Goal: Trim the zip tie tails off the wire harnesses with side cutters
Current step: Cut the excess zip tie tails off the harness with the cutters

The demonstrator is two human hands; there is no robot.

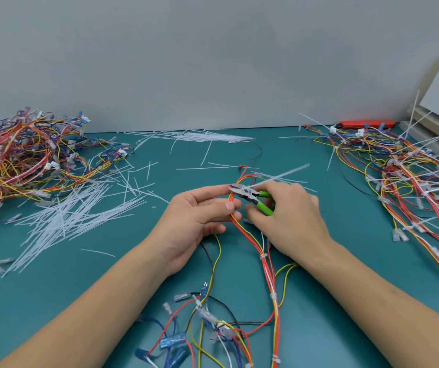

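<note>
Teal mat [319,328]: I am looking down on it from the head camera; it is covering the whole bench up to a pale wall.
Left hand [199,216]: I am pinching the bundle between thumb and fingers, palm turned up, just left of the cutter's tip.
Right hand [290,216]: I am closing it round the green handles, knuckles up.
Side cutters [250,196]: green-handled, pointing left; the steel tip is sitting at the bundle beside my left fingertips. Whether the blades are meeting I cannot tell.
Wire harness [266,264]: red, orange, yellow and white wires are running from my left fingers down toward the near edge, bound by small white ties along the way, and are fanning out near the bottom into blue and clear connectors.
Zip tie tail [282,175]: a long white strip is sticking up and to the right from the spot where the cutter's tip is resting; motion blur is softening it.
Cut tails [77,216]: loose white strips are lying scattered on the mat left of centre and along the wall.
Left pile [21,158]: tangled harnesses are heaped at the far left.
Right pile [404,176]: more harnesses are lying at the right, with long white tails standing out of them.
Red bar [367,124]: lying against the wall behind the right pile.
</note>
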